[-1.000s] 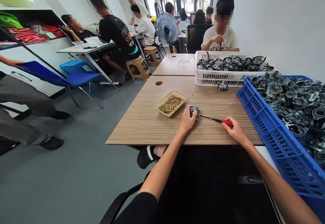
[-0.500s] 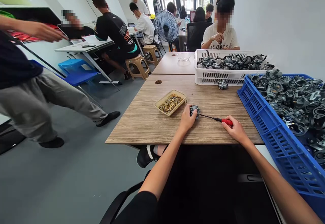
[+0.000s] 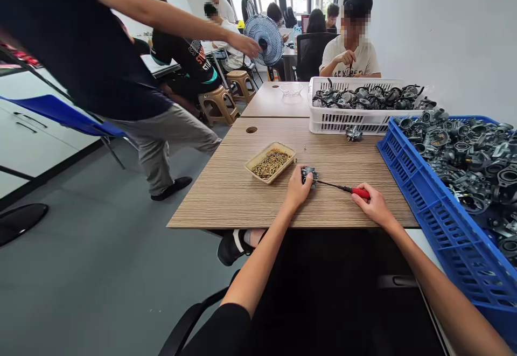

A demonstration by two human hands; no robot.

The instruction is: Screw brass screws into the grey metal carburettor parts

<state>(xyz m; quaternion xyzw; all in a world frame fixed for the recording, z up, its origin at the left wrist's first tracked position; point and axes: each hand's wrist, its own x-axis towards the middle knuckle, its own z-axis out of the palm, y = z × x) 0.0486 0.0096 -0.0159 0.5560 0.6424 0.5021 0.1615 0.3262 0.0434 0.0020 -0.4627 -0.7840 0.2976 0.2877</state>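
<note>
On the wood-grain table (image 3: 226, 200) my left hand (image 3: 298, 188) is closed around a small grey metal carburetor (image 3: 309, 173). My right hand (image 3: 374, 205) grips the red handle of a screwdriver (image 3: 359, 192). Its dark shaft points left, and the tip meets the carburetor's right side; the exact contact point is too small to make out. Just left of the carburetor stands a cream tray (image 3: 258, 178) holding many small brass-coloured screws (image 3: 271, 163). A tiny loose piece (image 3: 305, 148) lies beyond the tray.
At the right, a blue crate (image 3: 440, 221) is heaped with carburetors. Behind the table's middle is a white basket (image 3: 347, 123) of similar parts, with one carburetor (image 3: 354, 134) before it. A person (image 3: 351, 49) sits opposite. Another person (image 3: 133, 70) walks at the left near a fan (image 3: 264, 41).
The walking person at the left has moved right, an arm now stretched toward the fan. My hands, the carburetor and the screwdriver stay almost in place.
</note>
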